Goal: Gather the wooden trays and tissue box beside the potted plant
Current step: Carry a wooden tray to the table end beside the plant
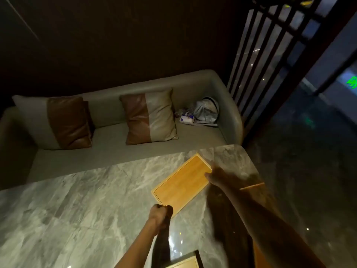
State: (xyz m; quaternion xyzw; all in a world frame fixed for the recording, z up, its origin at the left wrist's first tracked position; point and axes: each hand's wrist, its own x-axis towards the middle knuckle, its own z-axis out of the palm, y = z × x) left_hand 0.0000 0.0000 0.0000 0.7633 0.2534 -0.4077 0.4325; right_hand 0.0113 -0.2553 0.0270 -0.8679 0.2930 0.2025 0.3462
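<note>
1. Far to the left of both hands, beyond the desk (77, 200), a grey sofa (116, 136) carries a brown-and-beige cushion (56, 122) at its left end.
2. A second cushion (148, 117) of the same colours leans on the sofa back, well beyond the fingers of the left hand.
3. The left hand (159, 214) rests at the near corner of a wooden tray (181, 182); its fingers are curled in together against that corner, though blur hides whether they truly pinch the rim.
4. The wooden tray lies flat and slantwise on the marbled desk, its long side running from the left fingers up to the right fingers.
5. Just nearer than the left forearm, at the bottom edge, a corner of a dark-rimmed box or tray (188, 261) shows; which it is cannot be told.
6. On the sofa's right end, well past both hands, lie a small white-and-blue packet (187, 119) and a pale crumpled bag (207, 111).
7. The right hand (222, 176) meets the tray's far right edge, fingers parted around the rim, the thumb on the near side; motion blur softens the grip.
8. Just right of the right wrist, a thin strip of another wooden edge (252, 185) shows from behind the arm.
9. A dark slatted screen (270, 55) stands beyond, right of the sofa.
</note>
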